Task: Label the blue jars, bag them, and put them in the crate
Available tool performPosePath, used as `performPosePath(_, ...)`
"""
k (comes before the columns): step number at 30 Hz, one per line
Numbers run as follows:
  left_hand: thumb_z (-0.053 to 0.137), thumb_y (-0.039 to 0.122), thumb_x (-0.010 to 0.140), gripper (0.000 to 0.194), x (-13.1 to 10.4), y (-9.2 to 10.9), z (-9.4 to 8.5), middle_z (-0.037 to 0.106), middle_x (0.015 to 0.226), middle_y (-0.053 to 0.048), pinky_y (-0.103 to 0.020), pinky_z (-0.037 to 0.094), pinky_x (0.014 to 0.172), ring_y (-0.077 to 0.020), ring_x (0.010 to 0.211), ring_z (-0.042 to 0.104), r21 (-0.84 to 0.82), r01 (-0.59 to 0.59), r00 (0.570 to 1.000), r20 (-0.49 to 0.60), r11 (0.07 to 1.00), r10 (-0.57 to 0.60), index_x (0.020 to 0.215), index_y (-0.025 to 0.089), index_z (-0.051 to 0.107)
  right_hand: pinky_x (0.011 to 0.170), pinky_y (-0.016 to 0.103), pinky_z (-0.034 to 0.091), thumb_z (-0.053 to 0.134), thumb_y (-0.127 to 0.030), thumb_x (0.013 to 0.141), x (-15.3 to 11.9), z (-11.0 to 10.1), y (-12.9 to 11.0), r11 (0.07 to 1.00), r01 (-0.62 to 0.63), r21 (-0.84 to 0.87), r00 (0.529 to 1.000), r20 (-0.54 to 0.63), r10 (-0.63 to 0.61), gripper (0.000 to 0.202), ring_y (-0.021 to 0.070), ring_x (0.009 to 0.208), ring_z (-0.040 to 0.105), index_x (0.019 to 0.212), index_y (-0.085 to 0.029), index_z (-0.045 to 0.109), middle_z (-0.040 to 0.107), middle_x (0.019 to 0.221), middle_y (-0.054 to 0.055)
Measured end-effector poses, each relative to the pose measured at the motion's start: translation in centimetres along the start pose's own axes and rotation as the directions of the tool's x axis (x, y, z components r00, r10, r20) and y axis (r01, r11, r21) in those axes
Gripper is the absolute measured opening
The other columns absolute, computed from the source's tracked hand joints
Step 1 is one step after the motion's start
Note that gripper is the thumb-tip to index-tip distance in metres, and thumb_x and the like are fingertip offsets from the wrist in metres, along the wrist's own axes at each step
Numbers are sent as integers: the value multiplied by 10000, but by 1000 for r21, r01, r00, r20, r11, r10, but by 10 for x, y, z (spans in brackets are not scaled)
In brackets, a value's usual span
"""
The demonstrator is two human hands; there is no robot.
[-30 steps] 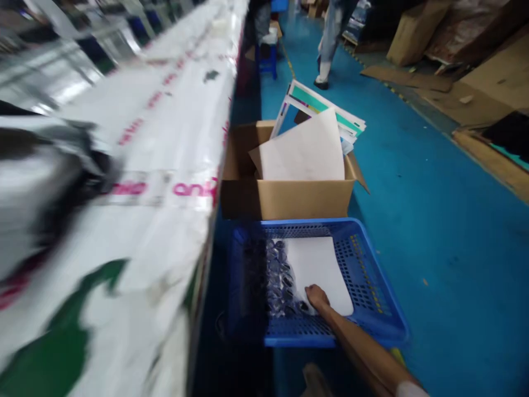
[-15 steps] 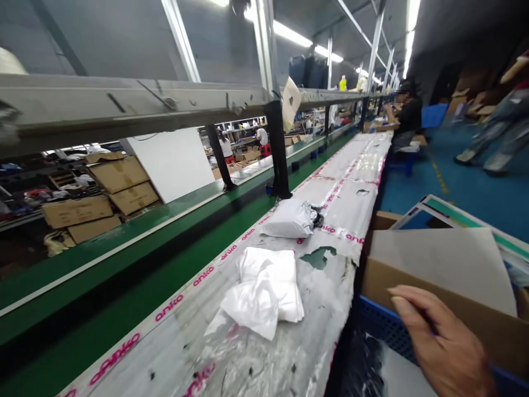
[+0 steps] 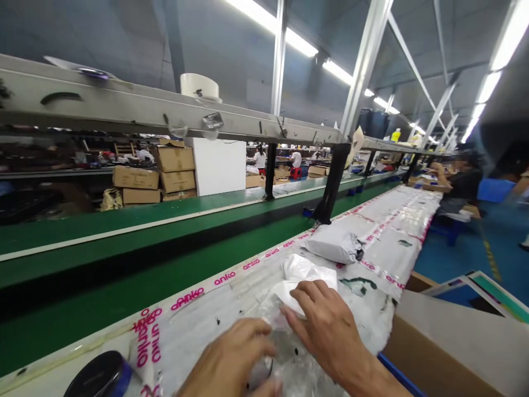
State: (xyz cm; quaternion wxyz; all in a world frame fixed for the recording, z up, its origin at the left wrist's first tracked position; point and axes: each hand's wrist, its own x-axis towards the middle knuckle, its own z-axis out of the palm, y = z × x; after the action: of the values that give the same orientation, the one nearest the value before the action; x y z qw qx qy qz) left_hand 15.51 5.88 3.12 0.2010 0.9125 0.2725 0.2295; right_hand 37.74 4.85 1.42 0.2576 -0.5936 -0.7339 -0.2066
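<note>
A folded white plastic bag (image 3: 309,271) lies on the plastic-covered bench (image 3: 235,298). My right hand (image 3: 324,322) is over the near edge of this bag, its thumb and fingers bent around a loose corner. To its left, my left hand (image 3: 235,355) hovers low above the bench, blurred, with fingers apart and nothing visible between them. Just beyond the bag rests a filled white parcel (image 3: 333,243) with a dark crumpled end.
A black round object (image 3: 99,375) sits at the near left. The green conveyor (image 3: 165,264) runs along the bench's far side under a metal rail (image 3: 239,121). An open cardboard box (image 3: 438,342) stands right. A person (image 3: 463,176) sits farther along.
The view has swung left. My right hand has moved from beside the cardboard box onto the white bag, and my left hand has come into view. The black round object now shows.
</note>
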Motion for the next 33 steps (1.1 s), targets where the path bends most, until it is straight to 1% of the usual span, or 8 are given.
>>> performPosePath(2, 574, 242, 881, 169, 20, -5, -11, 693, 1129, -14, -289, 512, 916, -190, 1036, 651, -98, 166, 984, -54, 981, -172, 1021, 269, 664, 741, 402, 408, 586, -319, 943, 11, 2, -6, 998, -41, -54, 999, 5, 41, 193, 273, 833, 563, 816, -195, 662, 649, 837, 97)
performPosePath(7, 529, 265, 881, 188, 63, -14, -15, 716, 1005, -28, -341, 482, 844, -226, 954, 650, -204, 345, 915, -143, 916, -377, 963, 224, 693, 699, 407, 402, 619, -286, 904, 28, 13, -10, 974, -81, -214, 990, 98, 103, 210, 304, 800, 595, 747, -172, 700, 669, 758, 120)
performPosePath(12, 552, 224, 846, 218, 82, -21, 0, 716, 1047, -59, -371, 465, 880, -249, 1014, 640, -184, 367, 911, -127, 912, -392, 1002, 201, 701, 664, 342, 387, 560, -151, 901, 30, 10, -2, 972, -148, -185, 968, 173, 180, 228, 266, 794, 635, 742, -187, 720, 701, 774, 89)
performPosePath(16, 558, 191, 844, 251, 87, -22, 12, 693, 1106, -63, -393, 470, 932, -247, 1062, 623, -133, 282, 948, -111, 950, -297, 1065, 205, 675, 615, 295, 362, 514, -214, 922, 33, 4, 16, 946, -321, 46, 918, 261, 299, 260, 226, 771, 655, 781, -209, 732, 724, 806, 57)
performPosePath(23, 594, 145, 837, 255, 90, -20, 35, 614, 1302, -61, -446, 381, 1106, -262, 1283, 489, 102, -36, 995, -92, 994, 46, 1078, 205, 648, 521, 257, 339, 618, -415, 809, 34, 11, 54, 553, -586, 592, 809, 469, 354, 274, 151, 570, 524, 688, -172, 653, 606, 608, -10)
performPosePath(25, 593, 186, 863, 201, 90, -17, 35, 647, 1235, -70, -498, 346, 1130, -276, 1263, 505, 180, -71, 997, -24, 981, 76, 1056, 199, 647, 514, 249, 326, 659, -443, 770, 33, 11, 58, 446, -625, 641, 781, 503, 370, 291, 130, 550, 474, 679, -168, 625, 560, 585, -25)
performPosePath(29, 567, 302, 910, 206, 92, -10, 34, 672, 1122, -88, -503, 452, 1018, -284, 1107, 587, 276, -94, 992, 111, 957, 65, 1058, 176, 637, 492, 234, 311, 727, -556, 712, 32, 8, 61, 234, -695, 680, 702, 573, 423, 404, 115, 540, 433, 703, -172, 604, 542, 588, -29)
performPosePath(33, 521, 371, 938, 280, 92, -7, 38, 660, 1139, -113, -528, 442, 1022, -306, 1114, 578, 371, -114, 990, 117, 922, 75, 1083, 163, 639, 507, 223, 337, 769, -586, 706, 29, 7, 65, 75, -665, 743, 712, 600, 366, 456, 107, 568, 453, 699, -159, 608, 575, 648, -9)
